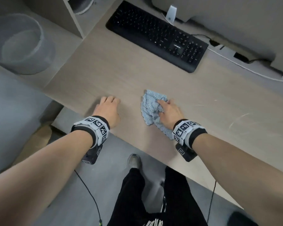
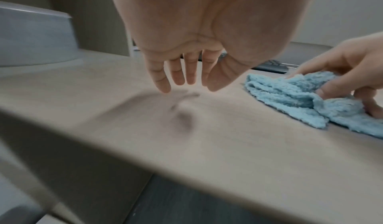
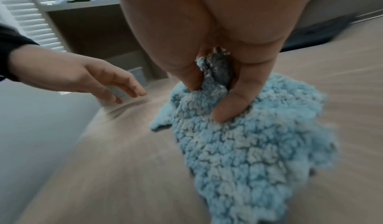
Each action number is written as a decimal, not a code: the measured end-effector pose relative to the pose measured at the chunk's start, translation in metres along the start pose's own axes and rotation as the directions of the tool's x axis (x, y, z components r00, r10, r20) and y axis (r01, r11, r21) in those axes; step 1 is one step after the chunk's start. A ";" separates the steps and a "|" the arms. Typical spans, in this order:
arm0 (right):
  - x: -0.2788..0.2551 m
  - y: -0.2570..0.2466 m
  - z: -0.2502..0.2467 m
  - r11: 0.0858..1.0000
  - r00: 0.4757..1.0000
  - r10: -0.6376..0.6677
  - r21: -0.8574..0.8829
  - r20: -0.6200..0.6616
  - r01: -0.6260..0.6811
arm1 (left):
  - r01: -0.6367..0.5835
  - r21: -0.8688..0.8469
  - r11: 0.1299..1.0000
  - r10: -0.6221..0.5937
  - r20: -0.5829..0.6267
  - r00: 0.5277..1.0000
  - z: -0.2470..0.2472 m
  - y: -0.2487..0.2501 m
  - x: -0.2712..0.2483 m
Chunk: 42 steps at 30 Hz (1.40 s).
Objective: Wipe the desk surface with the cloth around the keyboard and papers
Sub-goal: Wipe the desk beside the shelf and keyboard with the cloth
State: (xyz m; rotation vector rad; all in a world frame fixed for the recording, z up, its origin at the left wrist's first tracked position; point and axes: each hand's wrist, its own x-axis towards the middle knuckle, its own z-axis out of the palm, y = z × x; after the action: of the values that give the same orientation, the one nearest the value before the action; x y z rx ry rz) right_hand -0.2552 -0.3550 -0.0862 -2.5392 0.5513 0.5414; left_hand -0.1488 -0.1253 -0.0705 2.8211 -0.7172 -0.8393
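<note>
A fluffy light-blue cloth lies crumpled on the pale wood desk near its front edge. My right hand grips a bunched fold of the cloth between thumb and fingers and holds it down on the desk. My left hand hovers just above the desk to the cloth's left, fingers straight and relaxed, holding nothing. The black keyboard lies at the back of the desk, well beyond both hands. No papers are in view.
A white cable and black cables run along the back right past the keyboard. A round grey bin stands on the floor to the left of the desk. Faint white scratch marks show at the desk's right.
</note>
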 end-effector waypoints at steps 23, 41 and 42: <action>0.015 0.227 -0.102 0.923 0.903 0.372 -0.015 -0.216 -0.385 | -0.249 0.228 0.941 0.240 0.067 0.968 -0.011 0.197 0.137; 0.041 0.187 -0.104 0.928 0.915 0.368 0.119 -0.166 -0.352 | -0.336 0.255 0.907 0.307 0.147 0.940 -0.018 0.179 0.145; 0.042 0.177 -0.105 0.914 0.899 0.405 0.112 -0.169 -0.390 | -0.349 0.260 0.900 0.320 0.148 0.936 -0.018 0.177 0.146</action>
State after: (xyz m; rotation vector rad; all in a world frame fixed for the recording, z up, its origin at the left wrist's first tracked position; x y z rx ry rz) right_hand -0.2746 -0.5640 -0.0866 -2.4246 1.1567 0.4075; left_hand -0.1042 -0.3507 -0.0845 2.7721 -1.3953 -0.8817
